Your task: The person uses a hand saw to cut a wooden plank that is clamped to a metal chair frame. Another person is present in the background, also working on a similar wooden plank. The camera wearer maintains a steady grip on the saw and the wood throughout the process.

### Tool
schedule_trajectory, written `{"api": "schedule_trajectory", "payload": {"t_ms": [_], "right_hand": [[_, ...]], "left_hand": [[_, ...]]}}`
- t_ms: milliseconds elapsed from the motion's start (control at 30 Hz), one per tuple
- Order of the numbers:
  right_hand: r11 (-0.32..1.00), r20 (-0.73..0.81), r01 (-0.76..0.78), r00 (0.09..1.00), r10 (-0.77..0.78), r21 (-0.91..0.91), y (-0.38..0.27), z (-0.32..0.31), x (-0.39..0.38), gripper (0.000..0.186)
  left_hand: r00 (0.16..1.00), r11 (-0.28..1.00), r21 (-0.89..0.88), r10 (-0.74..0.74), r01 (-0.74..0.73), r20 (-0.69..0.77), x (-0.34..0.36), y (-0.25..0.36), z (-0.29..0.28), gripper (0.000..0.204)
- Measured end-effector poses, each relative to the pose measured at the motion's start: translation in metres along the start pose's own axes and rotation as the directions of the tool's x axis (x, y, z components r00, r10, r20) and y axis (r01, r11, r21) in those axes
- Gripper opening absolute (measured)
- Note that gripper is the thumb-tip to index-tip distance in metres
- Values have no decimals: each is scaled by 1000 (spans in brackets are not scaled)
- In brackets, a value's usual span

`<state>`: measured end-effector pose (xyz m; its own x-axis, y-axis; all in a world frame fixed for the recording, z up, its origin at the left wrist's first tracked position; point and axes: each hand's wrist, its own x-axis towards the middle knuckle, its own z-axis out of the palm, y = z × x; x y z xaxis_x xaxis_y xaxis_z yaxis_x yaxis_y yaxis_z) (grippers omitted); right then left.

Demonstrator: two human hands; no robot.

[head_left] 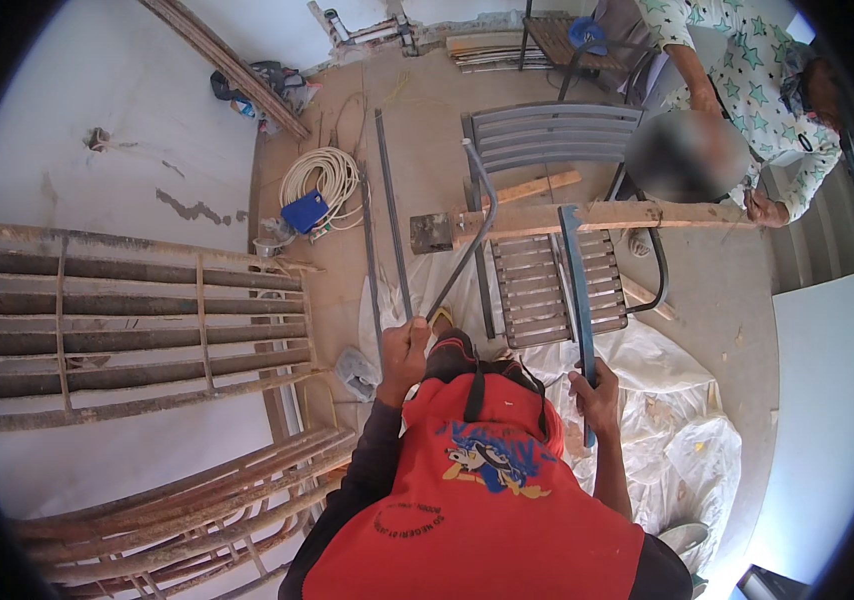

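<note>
My left hand (405, 362) is closed around the lower end of a thin grey pipe (465, 265), which slants up to the right and bends back near its top. My right hand (597, 396) grips a long blue metal bar (579, 290). The bar's top end, widened to one side, overlaps a wooden plank (617, 215) lying across a slatted metal chair (559, 285). At the plank's left end is a dark square metal block (432, 232). Another person's hand (767, 208) is at the plank's right end, the fingers partly hidden.
Two straight grey pipes (394, 215) lie left of the chair, near a coiled white hose (319, 185) and a blue object (307, 212). Stained scaffold frames (132, 325) lean along the left wall. A white sheet (692, 455) covers floor at right. The other person (747, 80) sits at far right.
</note>
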<state>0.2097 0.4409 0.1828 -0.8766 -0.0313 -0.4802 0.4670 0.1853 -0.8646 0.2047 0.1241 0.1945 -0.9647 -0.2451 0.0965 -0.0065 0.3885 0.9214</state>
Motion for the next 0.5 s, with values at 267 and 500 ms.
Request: {"api": "schedule_trajectory", "payload": {"t_ms": [267, 500], "right_hand": [[994, 51, -60, 997, 65, -94, 14, 2, -8, 18], [990, 75, 35, 997, -25, -134, 21, 8, -17, 20]], "left_hand": [[1000, 997, 76, 23, -22, -15, -10, -2, -4, 40], [989, 998, 38, 63, -59, -131, -11, 5, -2, 36]]}}
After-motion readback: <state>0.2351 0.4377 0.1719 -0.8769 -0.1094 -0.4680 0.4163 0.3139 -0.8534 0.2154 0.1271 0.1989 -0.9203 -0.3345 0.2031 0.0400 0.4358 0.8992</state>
